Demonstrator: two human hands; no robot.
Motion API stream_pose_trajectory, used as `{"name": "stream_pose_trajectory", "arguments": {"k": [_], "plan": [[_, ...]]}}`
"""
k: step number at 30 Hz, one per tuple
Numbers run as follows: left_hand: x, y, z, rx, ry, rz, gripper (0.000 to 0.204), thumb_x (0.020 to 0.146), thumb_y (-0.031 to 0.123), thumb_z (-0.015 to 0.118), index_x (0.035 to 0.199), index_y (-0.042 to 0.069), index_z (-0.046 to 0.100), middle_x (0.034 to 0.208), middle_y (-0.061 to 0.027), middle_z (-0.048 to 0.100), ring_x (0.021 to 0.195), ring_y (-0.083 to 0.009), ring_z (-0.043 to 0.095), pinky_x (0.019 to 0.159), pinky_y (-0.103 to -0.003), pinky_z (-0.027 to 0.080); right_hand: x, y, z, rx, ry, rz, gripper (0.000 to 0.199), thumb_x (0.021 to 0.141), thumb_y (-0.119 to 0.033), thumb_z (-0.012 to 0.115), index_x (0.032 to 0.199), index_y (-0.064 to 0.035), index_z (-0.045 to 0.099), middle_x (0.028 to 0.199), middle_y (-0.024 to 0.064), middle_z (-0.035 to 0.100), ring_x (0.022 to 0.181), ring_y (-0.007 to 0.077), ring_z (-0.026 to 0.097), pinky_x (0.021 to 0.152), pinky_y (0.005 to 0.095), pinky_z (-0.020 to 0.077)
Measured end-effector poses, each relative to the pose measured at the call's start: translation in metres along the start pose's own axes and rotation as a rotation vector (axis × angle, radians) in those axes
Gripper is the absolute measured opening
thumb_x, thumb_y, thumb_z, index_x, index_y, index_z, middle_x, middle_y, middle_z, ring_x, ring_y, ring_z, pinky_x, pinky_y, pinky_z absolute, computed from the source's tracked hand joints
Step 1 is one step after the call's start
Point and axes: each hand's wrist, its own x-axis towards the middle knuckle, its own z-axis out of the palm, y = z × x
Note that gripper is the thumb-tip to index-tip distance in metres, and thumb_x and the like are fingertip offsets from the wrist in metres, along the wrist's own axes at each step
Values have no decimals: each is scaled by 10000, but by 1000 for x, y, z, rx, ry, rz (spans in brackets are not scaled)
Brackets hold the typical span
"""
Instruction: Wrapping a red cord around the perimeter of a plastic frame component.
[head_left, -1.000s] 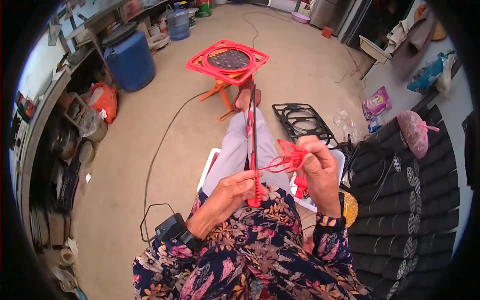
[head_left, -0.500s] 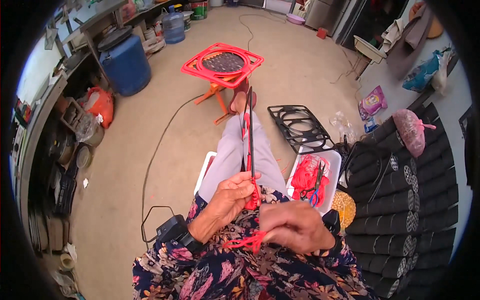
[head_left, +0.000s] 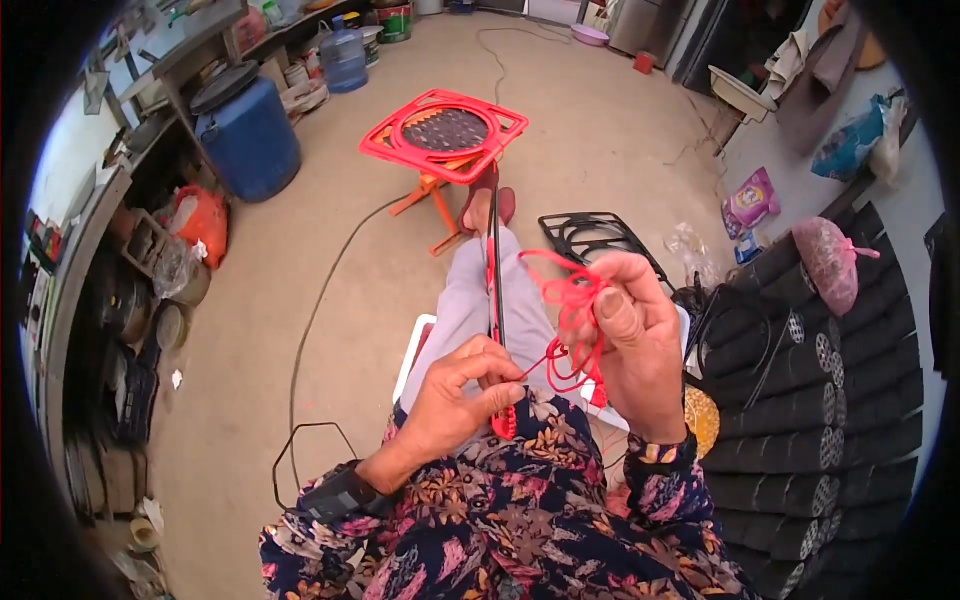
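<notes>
The left hand [head_left: 462, 392] was closed around a thin dark rod [head_left: 494, 270] standing over the person's lap. Just beside it, the right hand [head_left: 632, 345] pinched a tangle of red cord [head_left: 566, 300], its strand running down to the rod's red-wrapped lower end.

A thin dark rod [head_left: 494, 270] runs near-to-far over the lap, its near end wrapped in tight red cord binding [head_left: 503, 422]. Just right of it, a loose tangle of red cord [head_left: 568, 300] loops in the air, one strand running down-left to the rod.
</notes>
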Motion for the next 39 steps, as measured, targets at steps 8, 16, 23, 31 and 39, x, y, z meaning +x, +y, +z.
{"name": "stream_pose_trajectory", "arguments": {"k": [8, 16, 23, 31, 39], "plan": [[-1, -5, -2, -43, 36, -77, 106, 839, 39, 663, 769, -9, 599, 772, -14, 575, 740, -90, 522, 670, -225, 403, 26, 27, -66, 177, 172, 39, 186, 940, -155, 562, 1084, -38, 566, 921, 80, 626, 791, 146, 621, 503, 213, 441], [2, 3, -2, -68, 90, -262, 106, 835, 5, 639, 740, -9, 596, 763, -15, 591, 688, -71, 518, 649, -224, 425, 22, 55, -98, 227, 289, 147, 152, 933, -148, 569, 1061, -67, 570, 910, 73, 648, 716, 119, 621, 480, 215, 432], [-2, 0, -7, -87, 92, -256, 123, 835, 11, 639, 725, 0, 585, 698, 39, 554, 665, -33, 469, 613, -207, 384, 29, 98, -165, 397, 527, 164, 139, 914, -111, 575, 1046, -68, 566, 855, 23, 643, 636, 102, 584, 507, 247, 452], [5, 2, -6, -72, 67, -291, 142, 830, -6, 622, 697, 1, 575, 678, 39, 543, 656, -29, 461, 602, -209, 374, 19, 116, -198, 201, 521, 266, 117, 902, -98, 535, 1010, -65, 564, 792, 30, 629, 589, 138, 579, 466, 240, 402], [8, -1, -16, -287, 132, -405, 121, 834, 38, 616, 717, 11, 596, 707, -51, 615, 647, -112, 560, 627, -260, 449, 13, 101, -169, 573, 791, 367, 63, 894, -69, 520, 932, -66, 571, 737, 25, 595, 594, 131, 544, 510, 261, 423]]}}
